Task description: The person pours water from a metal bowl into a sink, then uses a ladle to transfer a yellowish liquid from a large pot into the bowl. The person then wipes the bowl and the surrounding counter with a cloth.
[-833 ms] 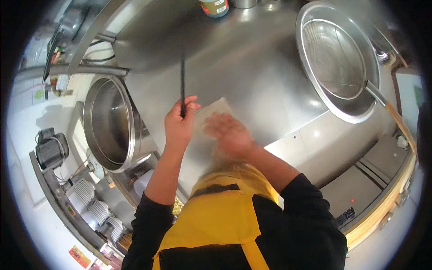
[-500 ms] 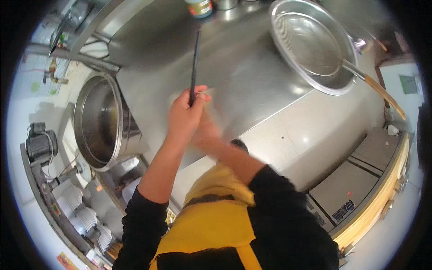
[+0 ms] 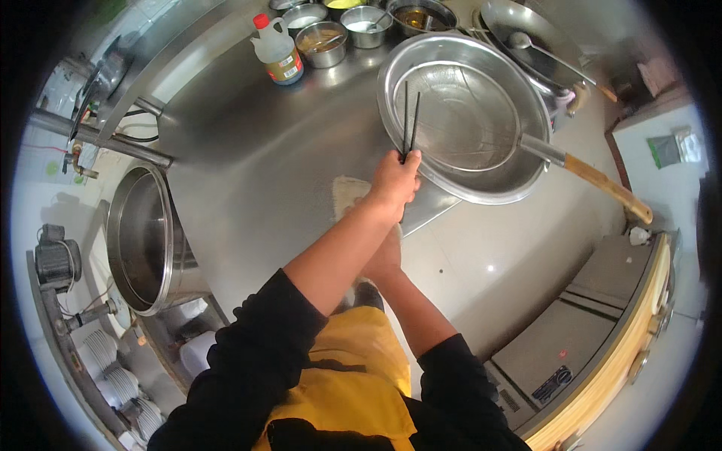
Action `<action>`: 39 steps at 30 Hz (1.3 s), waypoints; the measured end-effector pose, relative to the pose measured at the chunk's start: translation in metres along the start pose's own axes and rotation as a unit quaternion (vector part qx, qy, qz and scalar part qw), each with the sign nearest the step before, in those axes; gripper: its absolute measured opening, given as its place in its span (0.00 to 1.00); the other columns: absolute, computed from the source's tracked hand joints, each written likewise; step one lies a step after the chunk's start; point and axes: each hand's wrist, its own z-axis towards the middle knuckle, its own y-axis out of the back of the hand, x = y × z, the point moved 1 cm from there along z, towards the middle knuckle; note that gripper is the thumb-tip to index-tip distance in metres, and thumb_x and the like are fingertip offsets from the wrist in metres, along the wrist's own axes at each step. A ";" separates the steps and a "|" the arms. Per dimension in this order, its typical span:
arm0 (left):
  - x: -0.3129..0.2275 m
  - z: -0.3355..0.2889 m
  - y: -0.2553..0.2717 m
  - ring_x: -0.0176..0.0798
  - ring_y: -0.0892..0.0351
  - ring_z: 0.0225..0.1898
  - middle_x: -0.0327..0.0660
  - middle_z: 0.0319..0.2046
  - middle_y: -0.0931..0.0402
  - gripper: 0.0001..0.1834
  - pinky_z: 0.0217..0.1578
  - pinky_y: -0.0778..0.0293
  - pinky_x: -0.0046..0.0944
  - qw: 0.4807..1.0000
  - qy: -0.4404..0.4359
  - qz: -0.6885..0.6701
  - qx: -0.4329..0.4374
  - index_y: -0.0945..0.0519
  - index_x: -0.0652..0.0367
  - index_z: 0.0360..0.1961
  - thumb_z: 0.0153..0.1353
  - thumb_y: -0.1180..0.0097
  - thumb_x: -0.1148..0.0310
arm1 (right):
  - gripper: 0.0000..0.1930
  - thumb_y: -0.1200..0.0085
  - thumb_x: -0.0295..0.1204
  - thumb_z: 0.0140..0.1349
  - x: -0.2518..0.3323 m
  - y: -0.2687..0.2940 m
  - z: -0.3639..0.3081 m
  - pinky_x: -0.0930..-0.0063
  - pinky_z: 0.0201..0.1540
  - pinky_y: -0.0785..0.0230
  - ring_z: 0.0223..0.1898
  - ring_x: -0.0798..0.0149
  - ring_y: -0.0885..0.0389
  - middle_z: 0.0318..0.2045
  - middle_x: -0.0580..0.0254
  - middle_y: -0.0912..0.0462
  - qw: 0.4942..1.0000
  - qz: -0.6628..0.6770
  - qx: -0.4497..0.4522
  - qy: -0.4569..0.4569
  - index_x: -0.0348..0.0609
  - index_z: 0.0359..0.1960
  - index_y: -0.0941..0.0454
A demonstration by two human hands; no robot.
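Left hand (image 3: 395,180) closed around a pair of dark chopsticks (image 3: 409,124), tips up over the near rim of the big steel basin (image 3: 391,83) at the counter's far right. A wire strainer (image 3: 466,113) with a wooden handle sits inside that basin. Right hand (image 3: 385,259) lies lower, mostly hidden under the left forearm; I cannot tell its grip. A pale cloth (image 3: 347,197) lies on the counter (image 3: 248,165) just beside the left hand, near the front edge.

Risk, as I judge it: the sticks are pinched at their very ends, so a knock on the basin rim could twist them loose. The basin overhangs the counter edge; a push could tip it.
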 end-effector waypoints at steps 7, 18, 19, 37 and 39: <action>-0.008 -0.017 0.081 0.24 0.37 0.21 0.31 0.27 0.35 0.12 0.14 0.46 0.24 0.994 -0.010 -0.069 -0.079 0.29 0.53 0.37 0.65 0.43 0.59 | 0.25 0.46 0.39 0.57 -0.018 -0.016 -0.022 0.48 0.69 0.50 0.64 0.42 0.37 0.54 0.44 0.25 0.992 -0.090 -0.055 0.070 0.38 0.54 0.26; 0.015 -0.152 0.286 0.24 0.38 0.17 0.30 0.22 0.35 0.10 0.12 0.48 0.25 0.971 0.008 0.013 -0.238 0.29 0.53 0.34 0.67 0.45 0.61 | 0.21 0.45 0.25 0.49 -0.063 0.010 -0.073 0.58 0.57 0.33 0.52 0.49 0.24 0.47 0.48 0.21 0.990 -0.021 -0.063 0.127 0.45 0.49 0.22; 0.019 -0.163 0.300 0.24 0.39 0.17 0.30 0.22 0.35 0.10 0.12 0.48 0.25 0.966 0.007 0.007 -0.260 0.29 0.53 0.34 0.67 0.45 0.60 | 0.21 0.45 0.25 0.49 -0.064 0.016 -0.075 0.58 0.57 0.33 0.53 0.49 0.25 0.48 0.48 0.21 0.998 0.009 -0.032 0.054 0.44 0.49 0.22; 0.023 -0.258 0.362 0.57 0.33 0.59 0.59 0.59 0.35 0.29 0.61 0.37 0.45 0.863 -0.158 0.434 -0.206 0.40 0.62 0.67 0.64 0.52 0.72 | 0.17 0.53 0.25 0.61 0.034 0.005 -0.135 0.70 0.48 0.29 0.42 0.64 0.22 0.42 0.54 0.19 0.876 0.380 -0.104 -0.277 0.31 0.50 0.24; 0.028 -0.255 0.350 0.59 0.36 0.62 0.61 0.61 0.38 0.30 0.63 0.40 0.48 0.886 -0.114 0.431 -0.129 0.42 0.64 0.67 0.64 0.53 0.71 | 0.16 0.58 0.22 0.63 0.048 0.005 -0.159 0.72 0.49 0.30 0.42 0.64 0.23 0.42 0.53 0.20 0.929 0.230 -0.040 -0.287 0.30 0.49 0.24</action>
